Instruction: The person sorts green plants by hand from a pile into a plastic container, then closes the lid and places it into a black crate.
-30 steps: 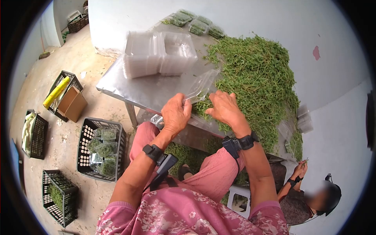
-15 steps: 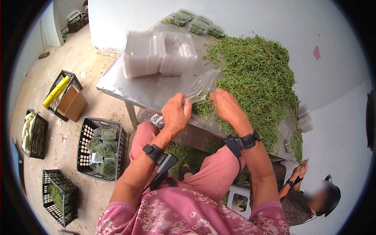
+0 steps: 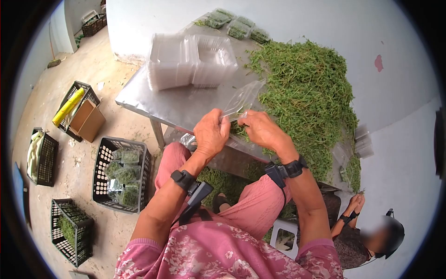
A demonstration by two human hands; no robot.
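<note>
A clear plastic container (image 3: 242, 98) lies tilted at the metal table's near edge, its near side pinched in my left hand (image 3: 212, 132). My right hand (image 3: 264, 130) is closed at the container's right near corner, just right of my left hand; whether it grips the plastic or some greens is hidden by the fingers. A large heap of green stems (image 3: 306, 88) lies right of and beyond my hands. Two tall stacks of clear containers (image 3: 171, 63) stand behind my left hand on the metal table (image 3: 139, 95).
Filled packs (image 3: 239, 29) sit at the table's far end. Black crates stand on the floor at left, one with packed greens (image 3: 121, 174), one with a cardboard piece (image 3: 87, 122). A co-worker (image 3: 362, 232) sits at lower right, near a white stool (image 3: 284, 236).
My right hand has moved left, closer to my left hand and onto the container's edge. My left hand still holds the container. The view has shifted slightly.
</note>
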